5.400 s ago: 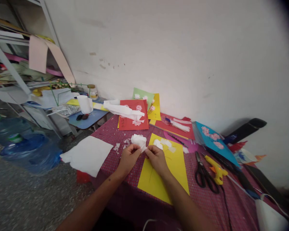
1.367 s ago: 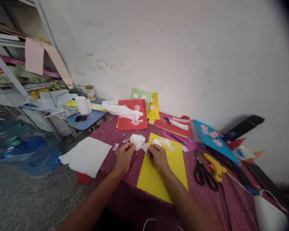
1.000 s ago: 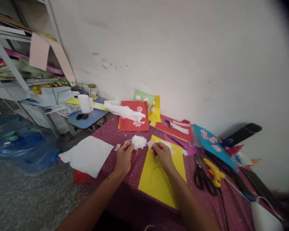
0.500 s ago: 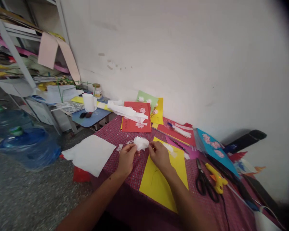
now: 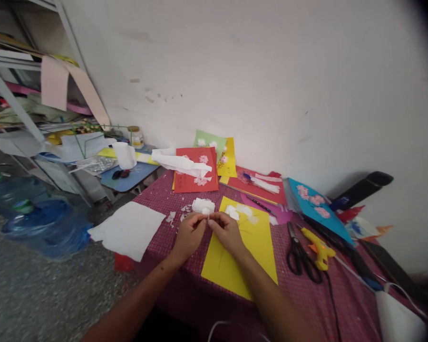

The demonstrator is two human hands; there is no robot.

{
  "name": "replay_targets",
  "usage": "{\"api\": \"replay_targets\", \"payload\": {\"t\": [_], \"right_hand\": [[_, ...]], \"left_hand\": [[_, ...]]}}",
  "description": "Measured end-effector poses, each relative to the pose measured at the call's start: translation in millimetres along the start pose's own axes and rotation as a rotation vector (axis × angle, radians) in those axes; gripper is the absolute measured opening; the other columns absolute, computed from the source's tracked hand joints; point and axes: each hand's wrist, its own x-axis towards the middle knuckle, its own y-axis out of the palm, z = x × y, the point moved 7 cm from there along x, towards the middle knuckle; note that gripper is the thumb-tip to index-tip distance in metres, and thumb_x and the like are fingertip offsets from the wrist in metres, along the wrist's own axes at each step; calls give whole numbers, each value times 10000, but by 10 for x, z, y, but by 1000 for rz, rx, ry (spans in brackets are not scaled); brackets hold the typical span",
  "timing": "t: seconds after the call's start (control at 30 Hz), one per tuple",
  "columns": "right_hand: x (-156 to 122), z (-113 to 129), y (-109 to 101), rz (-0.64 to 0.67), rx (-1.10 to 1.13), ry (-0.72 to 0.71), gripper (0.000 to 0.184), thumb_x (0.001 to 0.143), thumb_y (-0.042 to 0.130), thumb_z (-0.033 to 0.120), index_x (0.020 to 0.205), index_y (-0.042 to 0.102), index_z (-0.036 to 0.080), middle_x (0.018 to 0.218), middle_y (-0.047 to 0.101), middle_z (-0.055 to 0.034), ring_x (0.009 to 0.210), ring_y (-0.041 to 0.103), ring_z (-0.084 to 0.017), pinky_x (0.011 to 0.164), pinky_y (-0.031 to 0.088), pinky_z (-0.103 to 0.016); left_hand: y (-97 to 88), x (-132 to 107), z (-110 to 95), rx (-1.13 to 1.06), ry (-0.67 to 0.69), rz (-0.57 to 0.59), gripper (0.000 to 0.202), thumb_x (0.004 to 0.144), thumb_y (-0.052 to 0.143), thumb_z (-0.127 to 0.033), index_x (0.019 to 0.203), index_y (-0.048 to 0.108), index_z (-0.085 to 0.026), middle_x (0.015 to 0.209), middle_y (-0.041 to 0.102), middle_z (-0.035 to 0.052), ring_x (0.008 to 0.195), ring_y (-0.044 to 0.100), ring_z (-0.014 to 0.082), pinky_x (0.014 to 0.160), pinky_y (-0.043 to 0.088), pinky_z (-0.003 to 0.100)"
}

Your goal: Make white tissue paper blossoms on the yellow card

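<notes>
My left hand (image 5: pixel 189 233) and my right hand (image 5: pixel 225 231) meet fingertip to fingertip over the table's near edge, both pinched on a small piece of white tissue (image 5: pixel 204 211). A crumpled wad of white tissue (image 5: pixel 202 204) lies just beyond the fingers. Under my right hand lies a yellow card (image 5: pixel 242 247) with a drawn dark line and small white tissue pieces (image 5: pixel 240 211) at its far end. The table carries a red checked cloth (image 5: pixel 171 228).
Black scissors (image 5: pixel 299 254) and a yellow glue gun (image 5: pixel 317 247) lie right of the yellow card. Red (image 5: pixel 196 175), green and blue (image 5: pixel 316 209) cards with pink flowers sit at the back. A white sheet (image 5: pixel 128 230) hangs over the table's left edge. Water bottles (image 5: pixel 39 223) stand on the floor.
My hands, apart a second ago with the right holding a torn tissue bit, have come together and now pinch the small tissue piece between them.
</notes>
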Motion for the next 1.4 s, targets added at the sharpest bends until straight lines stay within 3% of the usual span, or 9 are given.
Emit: {"api": "replay_targets", "payload": {"t": [0.3, 0.5, 0.63, 0.73, 0.97, 1.13, 1.27, 1.33, 1.4], "right_hand": [[23, -93, -28, -74, 21, 70, 141, 794, 559, 278, 738, 651, 186, 672, 587, 4, 633, 507, -146, 599, 406, -252], [41, -164, 22, -21, 163, 98, 121, 738, 607, 254, 822, 670, 192, 765, 643, -5, 696, 551, -154, 655, 441, -257], [33, -288, 27, -50, 208, 188, 130, 754, 615, 312, 758, 637, 184, 609, 561, 28, 540, 469, -117, 522, 381, -227], [18, -404, 54, -41, 293, 293, 187, 768, 608, 365, 753, 612, 179, 518, 508, 46, 449, 402, -98, 448, 316, -218], [42, -501, -145, -199, 340, 323, 231, 735, 640, 402, 691, 566, 189, 494, 522, 48, 423, 415, -95, 435, 306, -218], [183, -276, -376, -312, 76, 177, 218, 799, 576, 395, 736, 598, 187, 570, 547, 24, 499, 460, -122, 494, 363, -241], [384, 131, -351, -352, -375, -131, 214, 873, 480, 308, 800, 641, 188, 767, 625, -43, 746, 555, -184, 702, 431, -292], [451, 243, -201, -284, -613, -257, 204, 879, 465, 234, 854, 661, 184, 887, 640, -82, 875, 558, -206, 804, 424, -315], [477, 209, 4, -100, -826, -294, 203, 865, 479, 184, 884, 681, 184, 930, 641, -103, 892, 560, -215, 812, 424, -317]], "left_hand": [[44, -19, -57, 71, 78, 39, 181, 787, 585, -187, 875, 734, -241, 943, 681, 65, 927, 595, 210, 888, 427, 349], [59, -14, -62, 64, 87, 51, 206, 802, 564, -177, 908, 728, -244, 960, 677, 64, 948, 592, 210, 901, 426, 355], [52, -6, -63, 0, 32, 49, 179, 773, 593, -186, 865, 736, -244, 926, 681, 59, 928, 594, 209, 891, 431, 344], [-25, -9, -6, -26, -29, -25, 146, 752, 620, -195, 834, 736, -229, 905, 683, 55, 899, 600, 202, 870, 436, 325], [-164, -64, 405, -288, -360, -199, 222, 716, 673, -296, 897, 698, -170, 717, 673, 26, 649, 601, 147, 637, 461, 255], [-155, -43, 496, -340, -365, -187, 199, 708, 677, -285, 864, 665, -163, 675, 644, 0, 612, 585, 117, 605, 445, 227], [-136, -36, 517, -309, -352, -156, 181, 709, 665, -270, 859, 655, -169, 677, 643, -3, 623, 591, 119, 603, 441, 223], [-137, -35, 522, -307, -346, -160, 172, 705, 659, -258, 852, 650, -169, 670, 639, -8, 614, 587, 118, 597, 438, 222], [-133, -33, 529, -319, -345, -159, 169, 707, 650, -252, 852, 643, -167, 675, 636, -10, 606, 584, 117, 593, 438, 223]]}}
